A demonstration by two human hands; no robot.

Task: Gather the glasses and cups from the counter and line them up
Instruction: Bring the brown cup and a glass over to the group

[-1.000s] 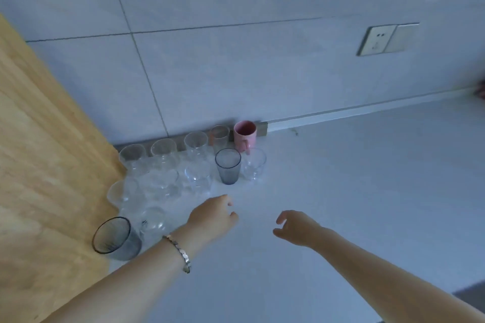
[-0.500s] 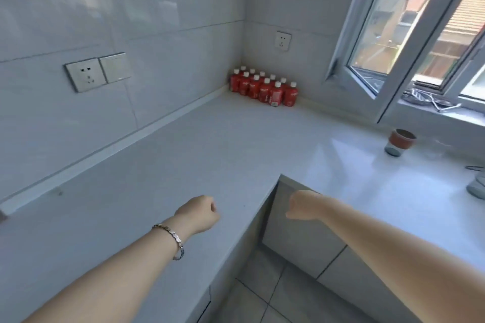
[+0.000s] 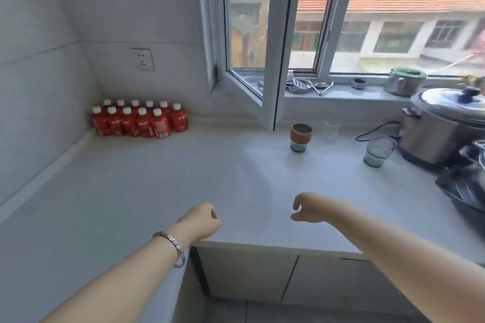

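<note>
Three vessels stand on the white counter below the window. A glass cup with an orange band is in the middle. A small clear glass stands just right of it, near the wall. A grey tinted glass sits further right, beside the cooker. My left hand is curled into a loose fist over the counter's inner corner and holds nothing. My right hand hovers above the counter's front part with fingers loosely bent and apart, empty. Both hands are well short of the cups.
A pack of red bottles fills the far left corner. An open window sash juts over the counter near the banded cup. A steel cooker with its cord and dark cookware crowd the right side.
The view has swung right, from the grouped glasses by the wooden panel to the window-side counter. Both hands stay empty; the right hand's fingers have loosened from a fist.
</note>
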